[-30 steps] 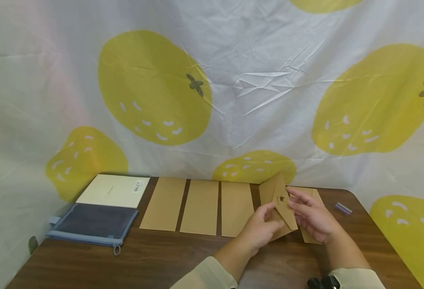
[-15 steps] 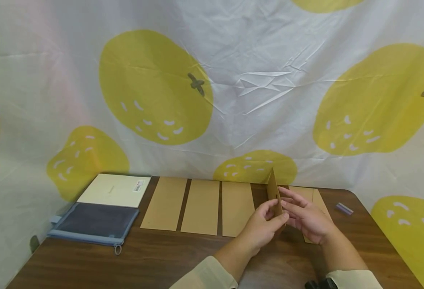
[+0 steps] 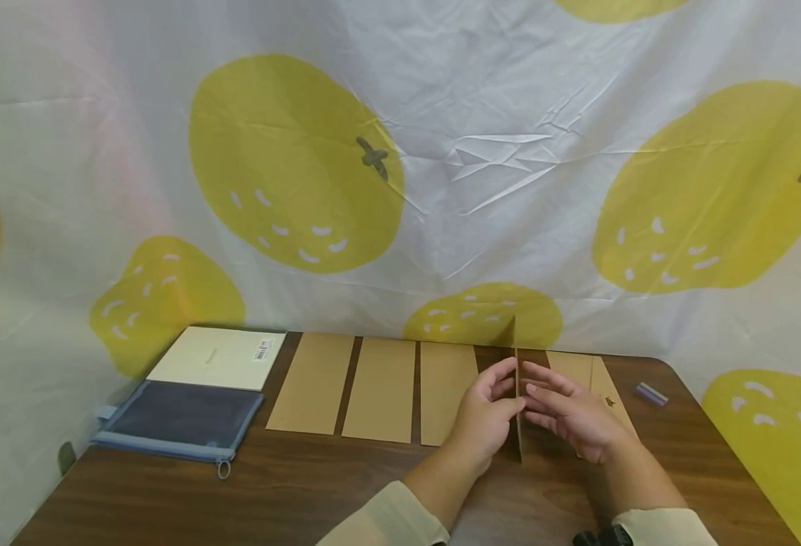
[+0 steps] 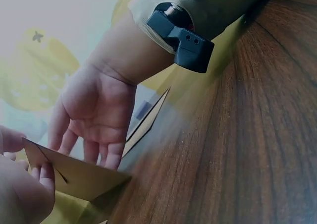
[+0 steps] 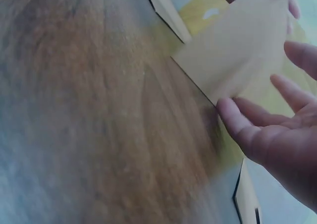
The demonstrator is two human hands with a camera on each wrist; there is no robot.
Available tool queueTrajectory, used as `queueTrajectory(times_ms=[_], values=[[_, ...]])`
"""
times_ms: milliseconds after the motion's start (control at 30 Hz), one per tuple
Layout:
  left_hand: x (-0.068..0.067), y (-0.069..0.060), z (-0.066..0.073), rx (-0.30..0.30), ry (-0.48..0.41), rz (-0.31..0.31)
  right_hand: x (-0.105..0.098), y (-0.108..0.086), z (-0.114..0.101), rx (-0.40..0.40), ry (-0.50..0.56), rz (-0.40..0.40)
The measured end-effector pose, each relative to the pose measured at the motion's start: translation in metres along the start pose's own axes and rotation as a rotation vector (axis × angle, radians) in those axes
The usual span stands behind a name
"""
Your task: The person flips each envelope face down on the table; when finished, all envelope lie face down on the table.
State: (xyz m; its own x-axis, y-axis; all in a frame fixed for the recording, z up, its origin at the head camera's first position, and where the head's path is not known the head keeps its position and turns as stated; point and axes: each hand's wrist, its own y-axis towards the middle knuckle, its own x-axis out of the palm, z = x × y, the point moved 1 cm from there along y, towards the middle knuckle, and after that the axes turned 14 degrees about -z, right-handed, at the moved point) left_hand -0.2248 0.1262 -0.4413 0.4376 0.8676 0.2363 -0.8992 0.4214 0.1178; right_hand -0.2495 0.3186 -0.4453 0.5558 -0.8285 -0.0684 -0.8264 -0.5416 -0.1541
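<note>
A brown envelope (image 3: 518,425) stands on edge between the two hands, seen nearly edge-on in the head view. My left hand (image 3: 482,417) grips its left side, the thumb near its close edge; in the left wrist view the left fingers (image 4: 47,177) lie against its flap side. My right hand (image 3: 578,417) is at the other side with fingers spread and slightly bent. In the right wrist view its fingertips touch the edge of the envelope (image 5: 237,45), whose plain face shows.
Three brown envelopes (image 3: 310,385) lie in a row left of the hands; another envelope (image 3: 578,368) with a small dark print lies right. A cream notebook (image 3: 212,360), blue mesh pouch (image 3: 182,417) and small purple-white object (image 3: 651,393) lie on the brown table (image 3: 271,493).
The held envelope has turned from showing its flap and print to standing edge-on. The left hand has turned with it, while the right fingers have spread and loosened.
</note>
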Motion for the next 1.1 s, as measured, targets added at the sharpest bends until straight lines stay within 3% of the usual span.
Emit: queueTrajectory(times_ms=[367,600,867,1100], values=[[-0.008,0.002,-0.006,-0.082,0.006,0.078,-0.010,-0.001,0.003,0.058,0.084,0.126],[-0.010,0.005,-0.013,-0.104,0.035,0.103,-0.018,-0.003,0.004,0.066,0.091,0.147],[-0.010,0.003,-0.014,-0.136,0.060,0.101,-0.025,-0.008,0.008,0.050,0.104,0.156],[-0.010,0.001,-0.017,-0.205,0.116,0.038,-0.028,-0.009,0.008,0.043,0.109,0.166]])
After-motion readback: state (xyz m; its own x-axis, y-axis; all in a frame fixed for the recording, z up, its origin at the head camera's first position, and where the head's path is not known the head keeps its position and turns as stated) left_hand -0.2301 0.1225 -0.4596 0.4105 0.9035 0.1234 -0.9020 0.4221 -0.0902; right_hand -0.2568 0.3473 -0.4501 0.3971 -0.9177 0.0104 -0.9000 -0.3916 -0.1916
